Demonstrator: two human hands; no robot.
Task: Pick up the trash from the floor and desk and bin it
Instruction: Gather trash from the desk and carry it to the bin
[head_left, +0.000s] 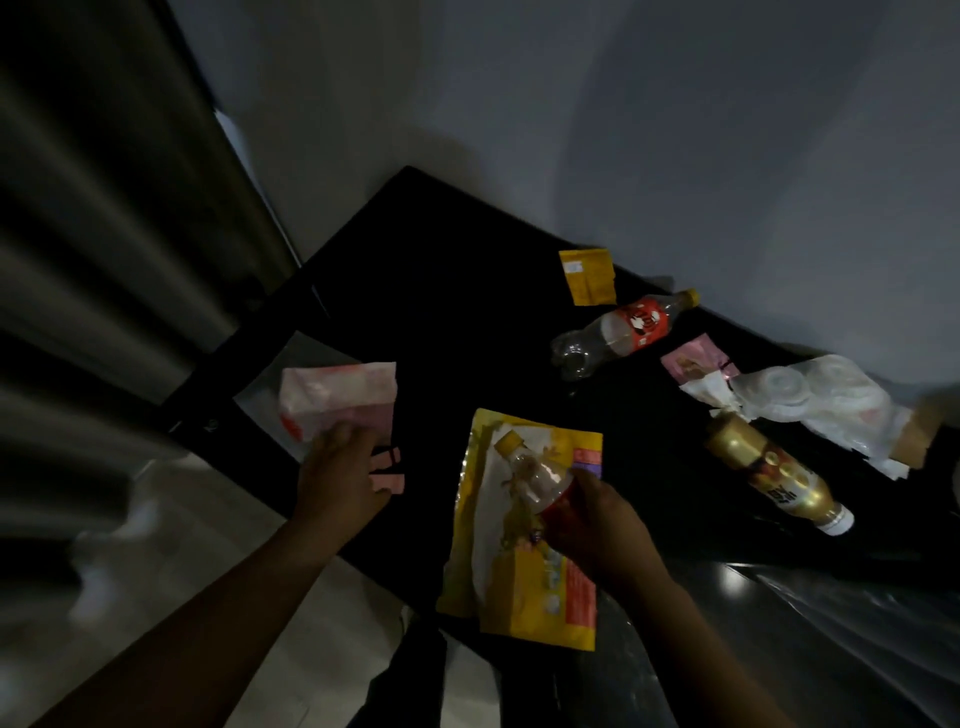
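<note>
My left hand (340, 475) grips a pink and white wrapper (337, 397) at the left edge of the black desk (441, 291). My right hand (597, 525) holds a clear bottle with a yellow cap and red label (535, 478) together with a large yellow snack bag (524, 561) behind it. On the desk lie a second clear bottle with a red label (618, 332), a small yellow packet (589, 275), a pink packet (693, 361), a gold bottle (779, 473) and crumpled white plastic (810, 400).
Grey curtains (104, 234) hang at the left and a pale wall (571, 104) stands behind the desk. Light floor tiles (208, 519) show below the desk's left edge. Shiny dark plastic (831, 623) fills the lower right. Small pink scraps (387, 470) lie near my left hand.
</note>
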